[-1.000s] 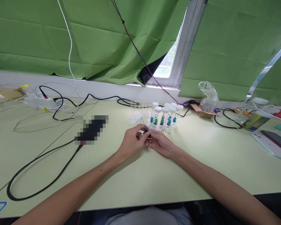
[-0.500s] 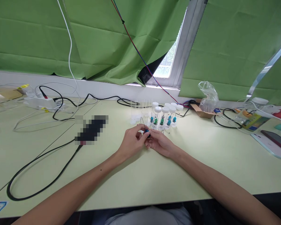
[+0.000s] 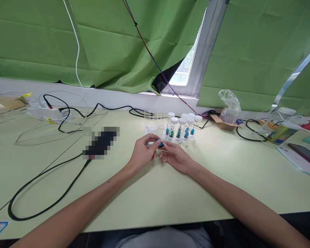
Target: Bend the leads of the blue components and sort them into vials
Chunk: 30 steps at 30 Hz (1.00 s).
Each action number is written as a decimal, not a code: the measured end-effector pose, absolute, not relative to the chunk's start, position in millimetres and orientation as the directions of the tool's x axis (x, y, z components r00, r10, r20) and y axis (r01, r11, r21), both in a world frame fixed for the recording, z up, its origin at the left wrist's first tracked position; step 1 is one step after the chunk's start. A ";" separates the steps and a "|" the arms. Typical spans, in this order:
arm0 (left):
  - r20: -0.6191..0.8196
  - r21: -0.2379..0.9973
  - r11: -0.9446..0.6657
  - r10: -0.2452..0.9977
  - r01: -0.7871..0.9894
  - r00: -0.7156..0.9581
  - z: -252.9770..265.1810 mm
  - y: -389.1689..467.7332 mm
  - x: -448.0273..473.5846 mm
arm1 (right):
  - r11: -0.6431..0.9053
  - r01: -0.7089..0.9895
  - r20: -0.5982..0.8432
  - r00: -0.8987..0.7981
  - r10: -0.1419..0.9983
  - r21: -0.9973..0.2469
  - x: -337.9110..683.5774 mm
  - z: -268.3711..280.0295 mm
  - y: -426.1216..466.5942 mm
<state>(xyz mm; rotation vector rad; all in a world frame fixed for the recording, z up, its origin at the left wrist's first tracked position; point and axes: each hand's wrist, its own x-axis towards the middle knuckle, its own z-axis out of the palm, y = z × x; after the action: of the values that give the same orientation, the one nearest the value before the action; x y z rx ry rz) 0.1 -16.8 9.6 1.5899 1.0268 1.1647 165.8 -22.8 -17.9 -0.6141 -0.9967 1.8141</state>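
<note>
Left hand [image 3: 144, 151], one: pinching one small blue part [image 3: 160, 144], mostly finger-hidden, above mid-tabletop [image 3: 155, 196]. Right hand [image 3: 176, 157], one: fingertips against it; grip cannot be told. White-capped tubes [image 3: 182, 121], seven, toward tabletop's far edge. Uncapped clear tubes [image 3: 159, 126]: count unclear.

One small cardboard box [image 3: 219, 125] is here. Left of the box stand at least six white-capped tubes [image 3: 182, 121]; left of it and nearer are one left hand [image 3: 142, 153], one right hand [image 3: 177, 157] and at least one blue piece [image 3: 160, 144]. Right of the box lie two phones [image 3: 298, 159].
</note>
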 end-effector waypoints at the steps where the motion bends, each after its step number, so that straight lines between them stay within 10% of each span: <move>1: 0.232 0.960 -0.259 0.949 0.110 0.214 9.0 -16.1 0.2 | -0.222 -0.496 0.011 -0.424 0.906 -0.839 165.7 -17.9 -22.7; 30: 0.188 0.979 -0.202 0.951 0.031 0.245 9.9 -16.2 1.8 | -0.188 -0.522 0.009 -0.351 0.936 -0.832 166.4 -16.5 -21.9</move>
<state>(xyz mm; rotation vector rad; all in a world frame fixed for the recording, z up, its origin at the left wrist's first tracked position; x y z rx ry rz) 1.8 -16.2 9.9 1.5002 0.9651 1.1370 166.4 -21.9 -16.5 -0.6410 -0.9417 1.7471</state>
